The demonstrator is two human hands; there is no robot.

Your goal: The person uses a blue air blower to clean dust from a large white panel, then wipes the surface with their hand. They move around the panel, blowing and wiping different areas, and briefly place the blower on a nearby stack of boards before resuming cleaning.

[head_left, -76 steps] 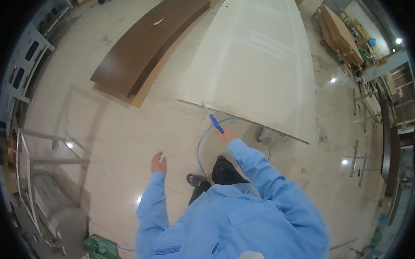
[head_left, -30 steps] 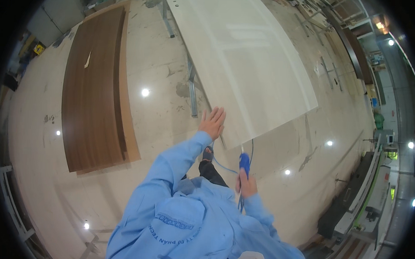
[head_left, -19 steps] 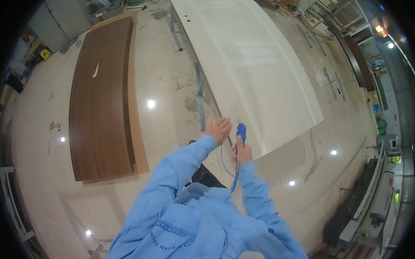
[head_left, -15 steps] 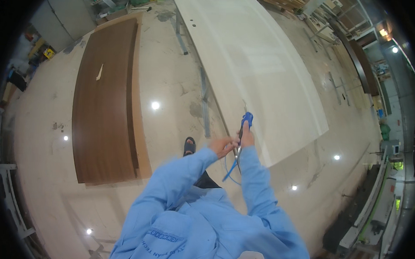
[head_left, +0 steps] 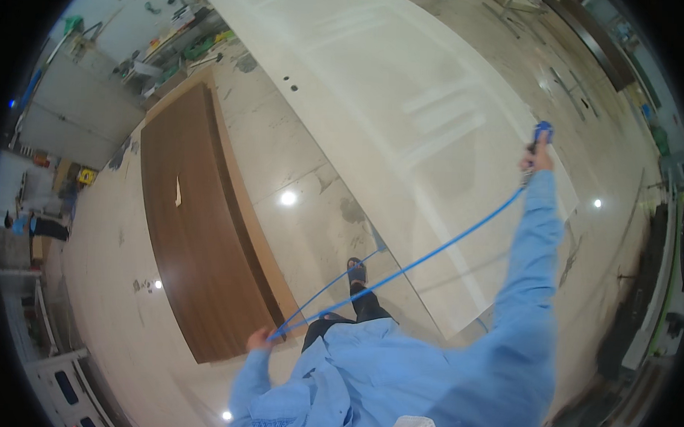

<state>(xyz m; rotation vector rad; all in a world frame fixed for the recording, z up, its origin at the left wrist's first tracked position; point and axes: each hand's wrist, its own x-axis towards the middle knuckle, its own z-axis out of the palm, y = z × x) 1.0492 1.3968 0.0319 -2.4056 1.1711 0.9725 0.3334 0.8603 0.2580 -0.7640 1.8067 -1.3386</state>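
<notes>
Hands swing wide apart now! Half a second ago they sit almost together at the near end of the white panel [head_left: 404,152]; now the right hand [head_left: 538,157] is flung out to the panel's right long edge, a little short of the near right corner. It grips the blue tool [head_left: 544,132], fist wrapped round the handle, the body poking up beyond the fingers. Where the tip points, I can't make out.

And the left hand [head_left: 259,338]? It drops low and far left, in view overlapping the near end of the brown boards [head_left: 195,223]; whether it touches them, I can't tell. It's blurred, yet it looks closed on the blue hose [head_left: 438,251], which bends sharply there and doubles back toward the panel's left long edge. From that fist the other run sweeps up across the panel's near left part to the tool, stretched nearly straight.

So what does the change mean? The tool has crossed from the left side of the panel to the right, and the left hand seems to be managing slack. On the brown boards, the pale sliver [head_left: 178,190] lies untouched, well apart from both hands.
</notes>
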